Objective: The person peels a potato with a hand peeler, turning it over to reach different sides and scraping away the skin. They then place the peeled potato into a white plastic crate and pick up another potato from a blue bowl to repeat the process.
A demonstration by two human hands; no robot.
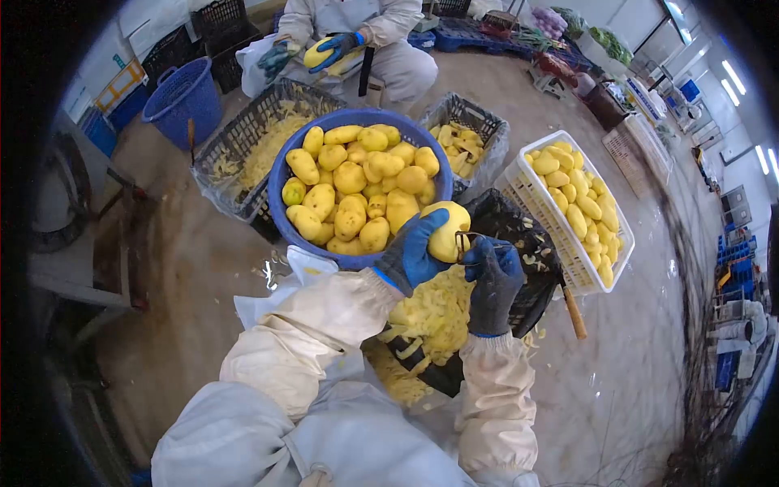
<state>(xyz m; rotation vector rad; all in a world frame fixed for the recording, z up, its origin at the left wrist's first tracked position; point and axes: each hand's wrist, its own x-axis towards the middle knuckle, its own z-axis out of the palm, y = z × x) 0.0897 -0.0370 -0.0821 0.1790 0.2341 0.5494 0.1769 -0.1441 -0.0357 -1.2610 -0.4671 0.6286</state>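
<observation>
My left hand, in a blue glove, grips a peeled yellow potato. My right hand, in a dark blue glove, holds a small peeler with its blade against the potato's right side. Both hands hover over a black crate full of yellow peelings. Just beyond my hands stands a round blue basin heaped with peeled potatoes.
A white crate of potatoes stands to the right. Two grey crates hold peelings. Opposite me a person in white, wearing blue gloves, holds a potato. A blue basket sits back left; a wooden handle lies on the floor.
</observation>
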